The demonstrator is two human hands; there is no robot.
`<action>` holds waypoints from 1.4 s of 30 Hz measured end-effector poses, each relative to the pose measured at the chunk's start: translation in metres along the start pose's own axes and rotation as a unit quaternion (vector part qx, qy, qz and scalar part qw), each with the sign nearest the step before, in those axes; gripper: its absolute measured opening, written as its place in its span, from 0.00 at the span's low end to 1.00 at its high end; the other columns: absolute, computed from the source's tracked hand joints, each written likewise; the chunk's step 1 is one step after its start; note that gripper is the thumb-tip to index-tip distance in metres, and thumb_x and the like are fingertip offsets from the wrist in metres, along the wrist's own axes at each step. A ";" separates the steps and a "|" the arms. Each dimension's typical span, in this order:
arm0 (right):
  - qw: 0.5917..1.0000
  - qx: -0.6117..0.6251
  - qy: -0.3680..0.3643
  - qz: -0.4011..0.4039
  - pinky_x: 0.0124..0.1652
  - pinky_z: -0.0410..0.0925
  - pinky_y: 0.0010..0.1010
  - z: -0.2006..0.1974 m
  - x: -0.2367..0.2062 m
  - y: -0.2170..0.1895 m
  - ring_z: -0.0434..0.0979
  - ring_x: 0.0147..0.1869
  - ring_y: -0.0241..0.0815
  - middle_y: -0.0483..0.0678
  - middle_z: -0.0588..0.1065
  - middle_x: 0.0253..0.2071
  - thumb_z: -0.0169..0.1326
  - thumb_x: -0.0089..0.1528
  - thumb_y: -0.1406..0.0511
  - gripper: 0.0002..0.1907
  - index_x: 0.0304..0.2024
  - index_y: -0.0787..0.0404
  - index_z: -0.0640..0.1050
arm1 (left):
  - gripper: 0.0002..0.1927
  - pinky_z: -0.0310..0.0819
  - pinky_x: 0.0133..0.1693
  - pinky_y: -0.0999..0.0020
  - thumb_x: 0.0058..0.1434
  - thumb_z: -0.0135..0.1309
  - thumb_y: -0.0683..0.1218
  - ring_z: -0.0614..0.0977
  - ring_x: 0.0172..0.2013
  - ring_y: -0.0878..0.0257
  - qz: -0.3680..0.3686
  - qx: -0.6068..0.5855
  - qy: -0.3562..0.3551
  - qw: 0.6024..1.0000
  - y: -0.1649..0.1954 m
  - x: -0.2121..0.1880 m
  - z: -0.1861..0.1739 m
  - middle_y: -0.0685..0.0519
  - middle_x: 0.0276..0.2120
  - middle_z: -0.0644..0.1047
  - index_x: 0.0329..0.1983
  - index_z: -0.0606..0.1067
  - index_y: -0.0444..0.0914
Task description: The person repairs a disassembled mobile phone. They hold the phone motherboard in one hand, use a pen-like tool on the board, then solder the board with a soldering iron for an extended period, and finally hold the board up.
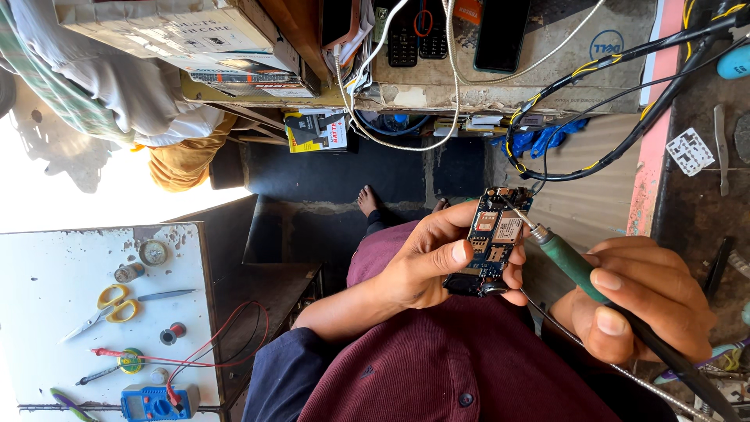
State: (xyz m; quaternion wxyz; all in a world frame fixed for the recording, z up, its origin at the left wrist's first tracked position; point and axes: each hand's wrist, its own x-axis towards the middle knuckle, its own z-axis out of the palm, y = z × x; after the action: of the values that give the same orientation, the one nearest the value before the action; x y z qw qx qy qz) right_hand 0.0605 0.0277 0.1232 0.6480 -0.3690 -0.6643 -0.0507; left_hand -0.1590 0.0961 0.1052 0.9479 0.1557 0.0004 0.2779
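Head view: left hand (422,266) pinches a blue circuit board (494,234); right hand (641,305) is wrapped around a green-handled soldering iron (574,266), tip touching that board. Above the board, a yellow-and-black rectangular package (316,131) hangs under stacked cardboard boxes (187,35).

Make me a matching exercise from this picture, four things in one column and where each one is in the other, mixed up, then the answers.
Things:
1. circuit board
2. soldering iron
3. scissors
4. multimeter

Places:
A. lying on the white table, yellow handles
B. held in the left hand
C. at the white table's near edge, red leads attached
D. gripped in the right hand, tip at the board

Pairs: 1-B, 2-D, 3-A, 4-C
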 end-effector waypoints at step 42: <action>1.000 -0.015 0.013 -0.013 0.22 0.75 0.39 0.001 -0.003 0.002 0.75 0.26 0.48 0.56 0.72 0.26 0.51 0.68 0.61 0.15 0.37 0.69 0.74 | 0.32 0.81 0.54 0.49 0.74 0.60 0.55 0.83 0.48 0.55 0.003 0.008 -0.005 1.000 0.000 0.000 0.000 0.42 0.49 0.77 0.67 0.67 0.26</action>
State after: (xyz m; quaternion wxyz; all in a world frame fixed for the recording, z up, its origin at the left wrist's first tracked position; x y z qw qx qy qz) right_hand 0.0611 0.0287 0.1199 0.6506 -0.3691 -0.6596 -0.0737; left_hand -0.1590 0.0965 0.1048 0.9459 0.1643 -0.0030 0.2797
